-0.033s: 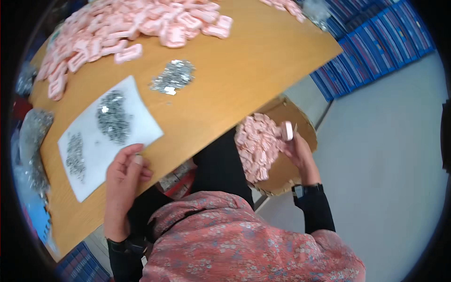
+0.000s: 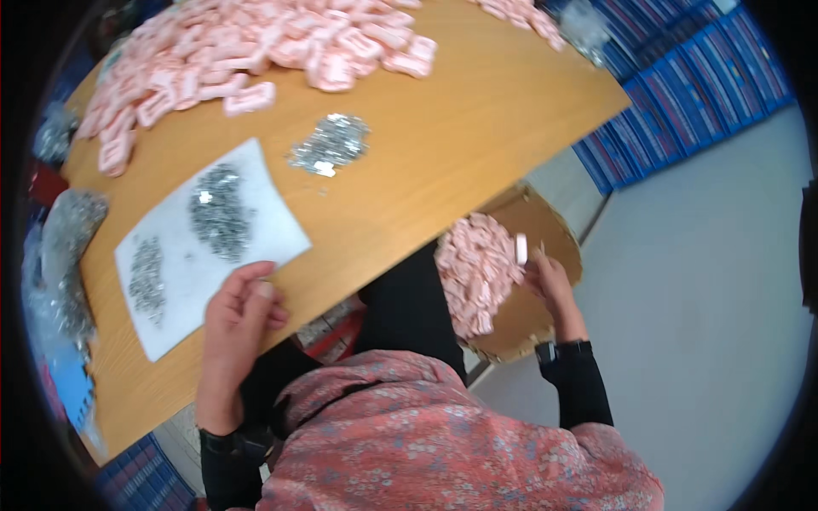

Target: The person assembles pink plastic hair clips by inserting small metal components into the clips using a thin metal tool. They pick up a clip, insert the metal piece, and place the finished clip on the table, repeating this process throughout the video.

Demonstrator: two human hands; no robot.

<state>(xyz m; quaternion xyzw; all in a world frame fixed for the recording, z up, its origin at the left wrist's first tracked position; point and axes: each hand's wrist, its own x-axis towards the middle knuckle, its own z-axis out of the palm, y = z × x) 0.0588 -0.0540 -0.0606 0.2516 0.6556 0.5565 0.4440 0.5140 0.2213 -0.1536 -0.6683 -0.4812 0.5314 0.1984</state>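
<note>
My right hand hangs over an open cardboard box beside my lap. It pinches a small pink plastic piece at its fingertips, just above the heap of pink pieces in the box. My left hand rests on the near edge of the wooden table. Its fingers are curled with nothing visible in them. It touches the corner of a white paper sheet that carries two piles of small metal parts.
A third pile of metal parts lies on bare wood. A big heap of pink pieces covers the table's far side. Clear bags of metal parts sit at the left edge. Blue crates line the grey floor at right.
My right hand has dropped slightly toward the box, still with the pink piece. The left hand has barely moved.
</note>
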